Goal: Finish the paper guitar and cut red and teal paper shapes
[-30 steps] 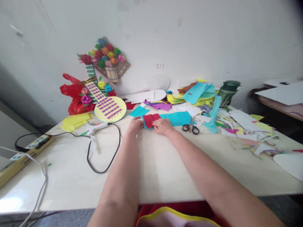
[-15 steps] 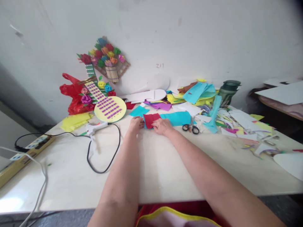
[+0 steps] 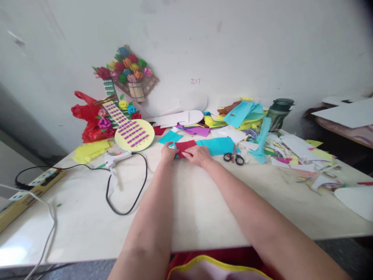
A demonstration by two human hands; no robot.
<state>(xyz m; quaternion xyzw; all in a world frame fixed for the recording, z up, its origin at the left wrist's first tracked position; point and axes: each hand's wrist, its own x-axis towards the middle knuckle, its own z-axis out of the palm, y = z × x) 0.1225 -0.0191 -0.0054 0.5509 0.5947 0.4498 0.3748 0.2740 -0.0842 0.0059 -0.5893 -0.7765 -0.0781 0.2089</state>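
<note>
Red paper (image 3: pixel 185 146), bright, rectangular, against blue strip (image 3: pixel 218 146), hands (image 3: pixel 198 155) at its edges, grip unclear

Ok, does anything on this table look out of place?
Yes, the right side looks messy: paper scraps lie strewn in overlapping bits of many colours, unlike the flat-looking blue paper by the right hand.

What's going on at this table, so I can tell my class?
A person is working with both bare hands on a red piece of what looks like craft paper. The left hand is at its left edge; the fingers of the right hand press near its right side. A blue strip extends to the right, with scissors by its far end. A white glue gun sits off to the left, unheld.
</note>
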